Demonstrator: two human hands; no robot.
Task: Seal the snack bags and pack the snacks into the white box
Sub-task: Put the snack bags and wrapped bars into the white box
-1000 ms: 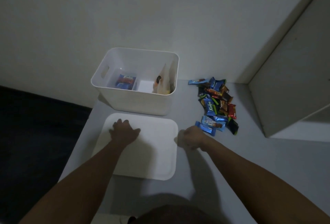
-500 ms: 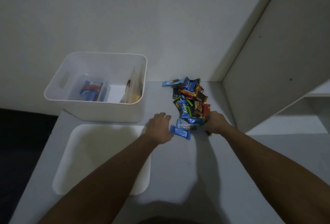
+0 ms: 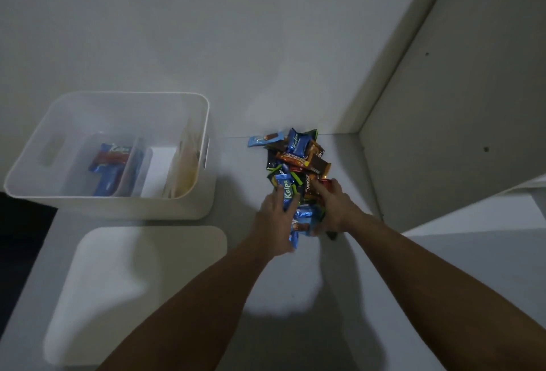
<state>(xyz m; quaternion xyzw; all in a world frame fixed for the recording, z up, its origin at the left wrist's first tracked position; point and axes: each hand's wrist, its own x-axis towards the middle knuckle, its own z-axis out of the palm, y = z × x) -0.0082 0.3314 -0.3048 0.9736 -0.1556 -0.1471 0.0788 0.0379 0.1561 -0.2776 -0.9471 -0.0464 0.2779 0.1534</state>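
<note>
Where the desk [image 3: 354, 296] meets the wall, a heap of small wrapped snacks [image 3: 298, 163] lies in blue, orange, brown and green wrappers, and both hands are at its near end. One light blue packet [image 3: 261, 140] sticks out at the far left of the heap, flat on the surface. Cupped against the left side of the near packets, the left hand [image 3: 276, 220] has its fingers curled around a blue wrapper marked Kalpa [image 3: 288, 193]. Opposite it, the right hand [image 3: 332, 211] presses in from the right with bent fingers, closing on the near wrappers, among them a red one [image 3: 328, 183]; how firmly it grips cannot be told. More blue packets [image 3: 304, 220] are squeezed between the two palms.

To the left of the heap, well apart from it, stands the white box [image 3: 118, 208], open at the top, against the wall. Inside lie a few blue and red packets [image 3: 109, 163] on its floor, a white divider [image 3: 156, 169] and a pale bag [image 3: 184, 163] leaning against its right wall. Just in front of the box its white lid [image 3: 127, 288] lies flat on the desk. A tall pale cabinet side [image 3: 458, 119] rises to the right of the heap.
</note>
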